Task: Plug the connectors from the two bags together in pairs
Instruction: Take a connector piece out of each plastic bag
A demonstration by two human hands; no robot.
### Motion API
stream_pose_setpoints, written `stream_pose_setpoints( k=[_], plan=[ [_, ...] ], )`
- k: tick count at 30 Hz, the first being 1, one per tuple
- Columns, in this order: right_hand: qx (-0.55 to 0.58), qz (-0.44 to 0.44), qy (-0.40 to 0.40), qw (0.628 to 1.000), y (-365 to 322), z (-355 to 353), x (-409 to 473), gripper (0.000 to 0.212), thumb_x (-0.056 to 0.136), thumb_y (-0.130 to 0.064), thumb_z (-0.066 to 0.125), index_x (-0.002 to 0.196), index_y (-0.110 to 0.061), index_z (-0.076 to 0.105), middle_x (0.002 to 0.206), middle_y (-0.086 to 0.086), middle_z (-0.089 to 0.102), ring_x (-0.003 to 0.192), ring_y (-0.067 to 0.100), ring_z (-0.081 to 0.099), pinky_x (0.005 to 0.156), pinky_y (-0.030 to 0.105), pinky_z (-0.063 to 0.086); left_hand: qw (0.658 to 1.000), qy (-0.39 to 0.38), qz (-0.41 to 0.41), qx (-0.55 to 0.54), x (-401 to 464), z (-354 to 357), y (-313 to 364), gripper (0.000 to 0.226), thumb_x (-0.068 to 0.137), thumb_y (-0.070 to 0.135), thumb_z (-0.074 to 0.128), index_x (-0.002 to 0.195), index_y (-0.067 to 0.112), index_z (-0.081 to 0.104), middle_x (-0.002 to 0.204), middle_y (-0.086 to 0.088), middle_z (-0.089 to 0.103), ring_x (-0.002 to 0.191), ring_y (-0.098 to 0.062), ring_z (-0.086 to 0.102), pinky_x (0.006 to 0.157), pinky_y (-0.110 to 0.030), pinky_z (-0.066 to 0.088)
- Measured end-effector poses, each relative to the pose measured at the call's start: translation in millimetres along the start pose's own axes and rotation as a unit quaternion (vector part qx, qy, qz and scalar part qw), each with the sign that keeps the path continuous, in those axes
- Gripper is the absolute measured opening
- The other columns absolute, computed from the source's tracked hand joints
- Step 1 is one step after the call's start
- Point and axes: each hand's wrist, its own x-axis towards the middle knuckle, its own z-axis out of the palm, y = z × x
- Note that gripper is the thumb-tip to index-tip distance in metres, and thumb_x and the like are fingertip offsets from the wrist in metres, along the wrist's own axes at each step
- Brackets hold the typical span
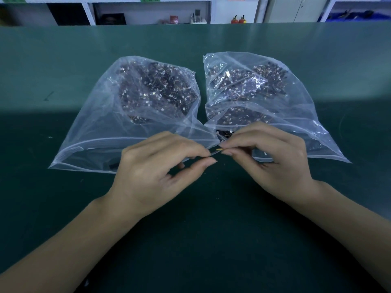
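The far half of the dark green table mat (211, 39) is lit; the near half lies in shadow. The two clear plastic bags (131, 115) show glare. Edges bend from the wide lens, and the white background shelves (148, 11) are soft.

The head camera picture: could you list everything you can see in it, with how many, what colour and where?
left bag: one, clear plastic, on the table's left, full of dark wired connectors with white ends.
right bag: one, clear plastic, beside the left bag, same contents; smaller clear packets show inside.
connector pair: too small to count, thin wires with a yellow strand, pinched between both hands in front of the bags.
table: one, dark green, under everything.
shelves: white, along the back wall, holding small items too blurred to name.
left hand: one, bare, pinching the wires.
right hand: one, bare, pinching the wires.
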Motion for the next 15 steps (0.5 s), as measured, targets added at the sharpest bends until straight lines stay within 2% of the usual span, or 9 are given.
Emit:
stream_pose_setpoints(
  k=[4,9,15],
  plan=[
    [-0.007,-0.014,0.008,1.000,-0.5,2.0,1.6,0.009,0.095,-0.003,0.079,0.104,-0.003,0.079,0.096,0.004,0.074,0.083,0.009,0.067,0.070,0.022,0.053,0.999,-0.006,0.020,0.041,2.1,1.7,-3.5,0.015,0.097,0.019,0.084,0.093,0.005,0.084,0.093,0.000,0.080,0.081,-0.013,0.073,0.075,-0.025,0.056],
    [0.007,-0.001,-0.018,1.000,0.8,4.9,0.2,0.010,0.093,-0.006,0.082,0.102,-0.002,0.079,0.096,0.004,0.073,0.075,0.018,0.066,0.064,0.030,0.053,0.999,-0.006,0.019,0.036,0.0,1.5,-6.5,0.013,0.098,0.017,0.082,0.093,0.006,0.084,0.095,-0.001,0.080,0.084,-0.018,0.076,0.072,-0.035,0.057],
    [0.012,-0.006,-0.031,0.999,2.5,4.8,0.1,0.005,0.095,-0.005,0.079,0.100,-0.003,0.079,0.094,0.004,0.074,0.078,0.017,0.066,0.067,0.022,0.051,1.000,-0.015,0.004,0.025,-0.9,4.6,-5.2,0.015,0.099,0.016,0.081,0.089,0.005,0.083,0.093,-0.002,0.078,0.080,-0.022,0.073,0.068,-0.038,0.057]
  ],
)
